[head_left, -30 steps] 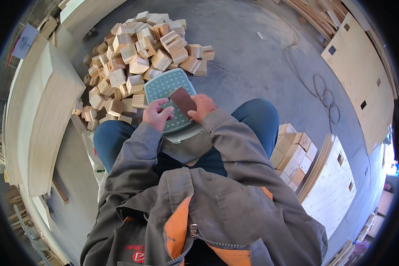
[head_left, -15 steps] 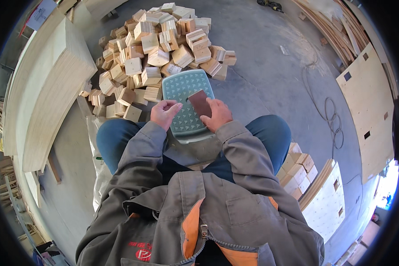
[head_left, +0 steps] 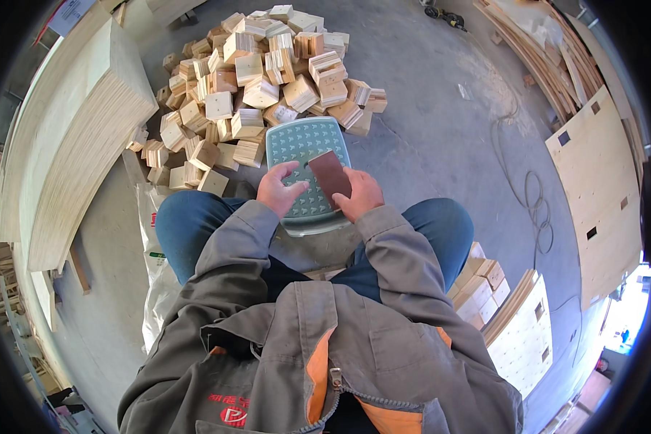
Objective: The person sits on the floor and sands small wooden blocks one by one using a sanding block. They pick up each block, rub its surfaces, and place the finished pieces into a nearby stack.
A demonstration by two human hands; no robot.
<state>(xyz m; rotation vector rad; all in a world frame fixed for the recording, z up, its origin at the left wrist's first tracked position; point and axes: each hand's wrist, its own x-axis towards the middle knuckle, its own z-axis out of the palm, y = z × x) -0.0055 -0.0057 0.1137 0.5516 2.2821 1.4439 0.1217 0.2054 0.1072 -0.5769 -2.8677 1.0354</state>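
A flat, reddish-brown rectangular piece of sandpaper (head_left: 328, 178) is gripped along its right side by my right hand (head_left: 362, 194), thumb on top. Beside it, my left hand (head_left: 281, 191) hovers with thumb and fingers apart, holding nothing. Both hands are over a pale green plastic stool (head_left: 288, 135) with a raised pattern on its top. The stool stands on the floor between my bent knees.
Beyond the stool is a heap of wooden blocks (head_left: 260, 90). Curved plywood panels (head_left: 72, 137) stand at the left. On the right are a cable (head_left: 534, 195), a board with square holes (head_left: 600, 195) and a small block stack (head_left: 479, 288).
My left hand has gone from a loose pinch to spread fingers and moved slightly right. The right hand has shifted a little, bringing the sandpaper more upright in the picture.
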